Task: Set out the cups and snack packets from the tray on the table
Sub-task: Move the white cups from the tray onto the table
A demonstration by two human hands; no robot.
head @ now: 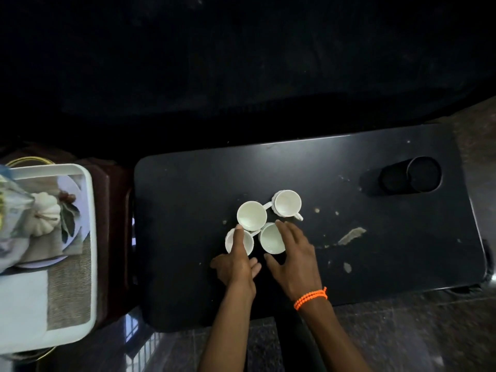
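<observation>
Several white handled cups stand bunched together, mouths up, on the black table [188, 210]. My left hand [237, 267] lies over the near-left cup [230, 241], its forefinger stretched across the rim toward the far-left cup [251, 215]. My right hand [294, 259] brackets the near-right cup [269, 238], with fingers on its right side and the thumb at its near side. The far-right cup [287, 203] stands untouched. The white tray [90, 237] sits at the left, and a blurred crinkly snack packet [10, 210] lies on it at the frame's edge.
A black cylinder [410, 174] lies on its side at the table's far right. Pale scuffs and crumbs mark the tabletop right of the cups. The tray rests on a dark brown stand [112, 237] left of the table. Glossy dark floor lies below.
</observation>
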